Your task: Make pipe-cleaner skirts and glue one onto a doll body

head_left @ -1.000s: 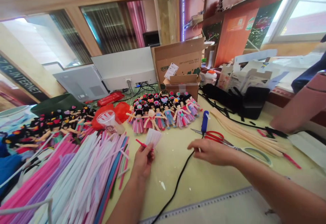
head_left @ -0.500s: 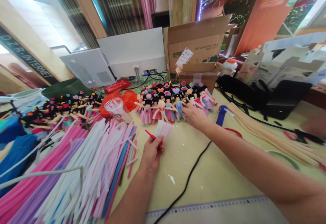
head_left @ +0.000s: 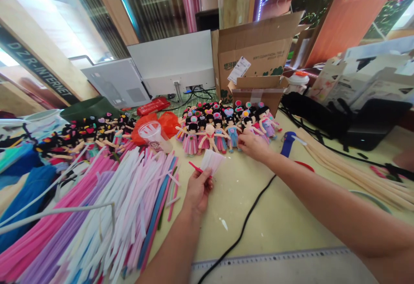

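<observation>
- The right hand [head_left: 254,146] has moved away from the scissors [head_left: 305,166] and is now at the front row of small dolls [head_left: 232,133], beside the one in a blue dress.
- Its fingers are bent and close together, but I cannot tell if they grip something or only touch a doll.
- The left hand [head_left: 199,188] has changed little: its thumb and fingers are closed on a small pale pink and white piece [head_left: 211,160] and a thin red stick [head_left: 195,166]. The piece is held over the table [head_left: 233,200], in front of the dolls.
- So, as I judge, the activity is now at the right hand, and the left hand only keeps its piece ready.
- One doll at the front [head_left: 210,132] has a plain beige body, without the black hair of the others.
- Left of the left arm lies a big pile of soft strips [head_left: 123,206]; on the other side, beige strips [head_left: 349,172] lie beyond the right forearm.
- This forearm covers most of the scissors, so only parts of the handles are seen, and their blades are hidden.
- The palm side of the right hand is hard to see, and the back dolls are partly hidden by the front ones.
</observation>
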Demonstrator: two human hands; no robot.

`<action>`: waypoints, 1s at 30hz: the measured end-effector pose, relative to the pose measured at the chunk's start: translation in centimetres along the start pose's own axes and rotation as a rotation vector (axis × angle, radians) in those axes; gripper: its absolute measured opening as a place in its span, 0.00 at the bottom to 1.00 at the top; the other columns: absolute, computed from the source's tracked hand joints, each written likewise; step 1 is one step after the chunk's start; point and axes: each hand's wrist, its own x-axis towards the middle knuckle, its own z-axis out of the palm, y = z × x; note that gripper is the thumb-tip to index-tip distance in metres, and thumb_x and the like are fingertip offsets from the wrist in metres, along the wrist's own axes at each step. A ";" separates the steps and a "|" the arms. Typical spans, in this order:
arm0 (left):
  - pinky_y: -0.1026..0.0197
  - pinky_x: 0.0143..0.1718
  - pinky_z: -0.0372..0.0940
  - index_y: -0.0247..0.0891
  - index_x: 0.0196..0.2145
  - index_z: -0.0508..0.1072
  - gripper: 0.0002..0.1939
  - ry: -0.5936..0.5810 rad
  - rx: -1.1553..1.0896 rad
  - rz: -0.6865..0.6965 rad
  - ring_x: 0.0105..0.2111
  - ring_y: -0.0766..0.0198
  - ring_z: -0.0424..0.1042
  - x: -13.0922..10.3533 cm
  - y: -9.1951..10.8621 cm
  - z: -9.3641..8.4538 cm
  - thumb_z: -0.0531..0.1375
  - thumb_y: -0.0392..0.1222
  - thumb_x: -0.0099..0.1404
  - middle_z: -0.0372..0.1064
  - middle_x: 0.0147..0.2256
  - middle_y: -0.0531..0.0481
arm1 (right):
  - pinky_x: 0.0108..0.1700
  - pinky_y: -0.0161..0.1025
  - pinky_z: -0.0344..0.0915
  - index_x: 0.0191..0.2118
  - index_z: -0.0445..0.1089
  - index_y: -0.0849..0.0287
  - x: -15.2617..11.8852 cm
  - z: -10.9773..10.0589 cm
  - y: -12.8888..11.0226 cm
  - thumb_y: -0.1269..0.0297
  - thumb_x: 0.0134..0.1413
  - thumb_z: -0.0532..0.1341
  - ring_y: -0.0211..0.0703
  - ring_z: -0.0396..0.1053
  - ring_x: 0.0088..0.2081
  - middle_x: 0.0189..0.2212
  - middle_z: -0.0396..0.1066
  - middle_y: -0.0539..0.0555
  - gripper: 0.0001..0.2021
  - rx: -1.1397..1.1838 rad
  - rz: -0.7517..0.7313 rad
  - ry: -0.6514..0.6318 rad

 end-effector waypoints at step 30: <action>0.72 0.15 0.54 0.35 0.28 0.66 0.20 -0.030 0.028 0.020 0.15 0.77 0.59 0.1 -0.3 -0.2 0.71 0.40 0.42 0.62 0.18 0.60 | 0.31 0.35 0.59 0.43 0.70 0.60 -0.8 1.6 -2.0 0.63 0.65 0.45 0.45 0.69 0.42 0.44 0.67 0.60 0.17 -0.089 -0.121 -0.052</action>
